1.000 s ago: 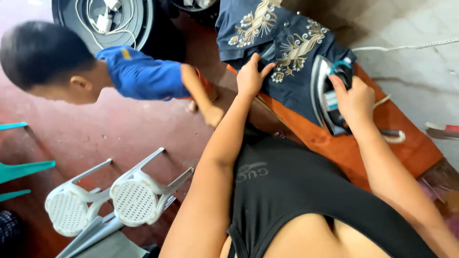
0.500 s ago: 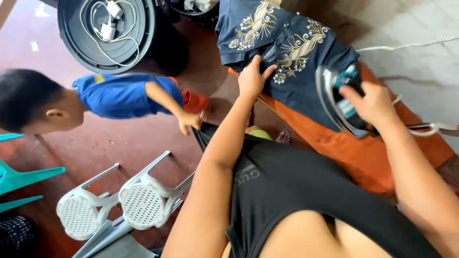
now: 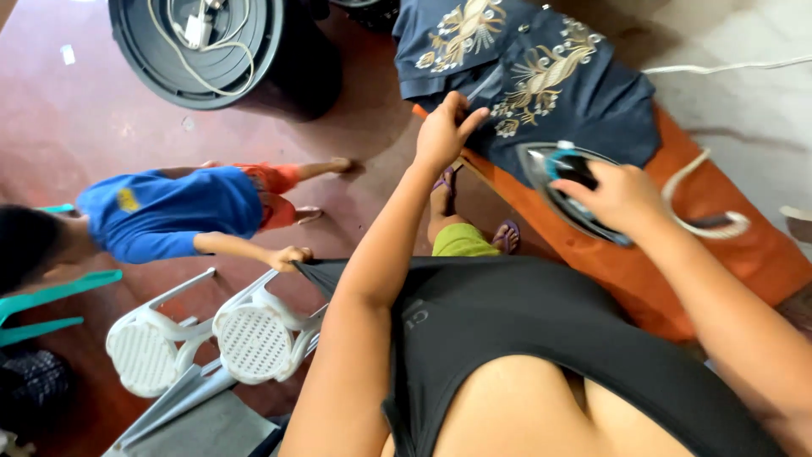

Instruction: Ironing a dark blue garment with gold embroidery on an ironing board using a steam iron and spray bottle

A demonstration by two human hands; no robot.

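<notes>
A dark blue garment (image 3: 584, 93) with gold embroidery lies spread on an ironing board with an orange cover (image 3: 727, 262). My left hand (image 3: 447, 131) presses its near edge, fingers closed on the cloth. My right hand (image 3: 622, 196) grips the handle of an electric iron (image 3: 568, 193), which rests flat at the garment's near right edge. A white cord (image 3: 706, 220) loops away from the iron across the orange cover.
A child in a blue shirt (image 3: 169, 211) bends over at the left, one hand pulling my black top. Stacked white plastic chairs (image 3: 220, 334) stand below the child. A large dark tub (image 3: 211, 46) holding cables sits at top left. Teal chair parts (image 3: 42, 300) reach in from the left edge.
The iron has slid toward me, from the middle of the garment to its near right edge. The child has moved left and lower in view and now tugs my top.
</notes>
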